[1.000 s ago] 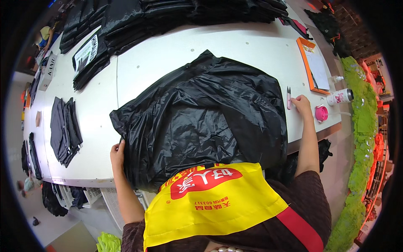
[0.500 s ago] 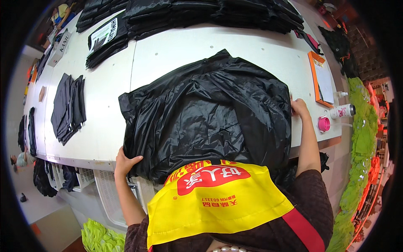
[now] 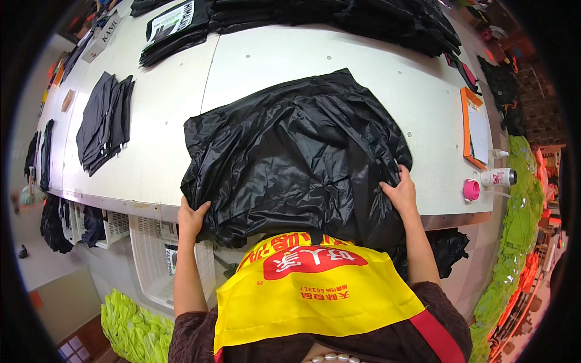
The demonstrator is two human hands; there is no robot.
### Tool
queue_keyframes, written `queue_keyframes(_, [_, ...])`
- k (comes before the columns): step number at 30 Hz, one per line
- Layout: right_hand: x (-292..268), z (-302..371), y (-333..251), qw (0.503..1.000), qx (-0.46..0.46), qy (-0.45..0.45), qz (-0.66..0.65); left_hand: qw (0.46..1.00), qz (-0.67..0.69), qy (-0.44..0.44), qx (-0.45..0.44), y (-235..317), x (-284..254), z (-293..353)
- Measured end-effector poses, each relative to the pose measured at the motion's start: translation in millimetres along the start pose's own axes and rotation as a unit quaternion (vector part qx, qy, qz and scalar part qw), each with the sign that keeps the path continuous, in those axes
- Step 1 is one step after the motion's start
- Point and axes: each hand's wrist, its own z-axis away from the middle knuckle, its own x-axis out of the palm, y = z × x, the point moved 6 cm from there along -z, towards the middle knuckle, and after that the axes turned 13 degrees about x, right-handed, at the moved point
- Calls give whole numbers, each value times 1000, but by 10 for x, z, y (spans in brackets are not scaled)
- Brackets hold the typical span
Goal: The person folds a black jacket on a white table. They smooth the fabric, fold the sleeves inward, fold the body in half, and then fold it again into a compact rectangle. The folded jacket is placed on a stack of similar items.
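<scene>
The black garment [image 3: 284,163], shiny and full of wrinkles, is spread on the white table [image 3: 242,75] directly in front of the person, and its near part reaches past the table's front edge, up to the yellow apron [image 3: 321,296]. The left hand [image 3: 192,219] holds its left edge, the thumb lying on the cloth and the fingers partly hidden at the border. The right hand [image 3: 403,195] grasps the right edge in a similar way, with thumb and forefinger apart on the fabric (what is inside this palm, I cannot tell). To the right of the garment stand a pink cup [image 3: 471,190] and, just beside it, a white bottle [image 3: 497,177]. On the left lie dark folded pieces [image 3: 104,124], well apart from the left hand
</scene>
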Motion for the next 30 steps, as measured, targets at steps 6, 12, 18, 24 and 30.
queue_keyframes(6, [-172,451,58,895,35,-220,-387,939,323,42,-108,-34,-232,632])
queue_keyframes(12, [-1236,1232,-191,868,28,-117,-481,911,381,111,-108,876,-1540,873])
queue_keyframes(18, [-2385,1112,-799,888,-175,12,-426,832,490,261,9,1610,-2595,87])
queue_keyframes(24, [-3603,-785,-1875,921,-261,237,-165,905,298,208,219,2567,-2954,-1575])
queue_keyframes(30, [-2977,-1372,-1890,911,-253,326,-24,905,-58,238,348,1747,-1679,-2729])
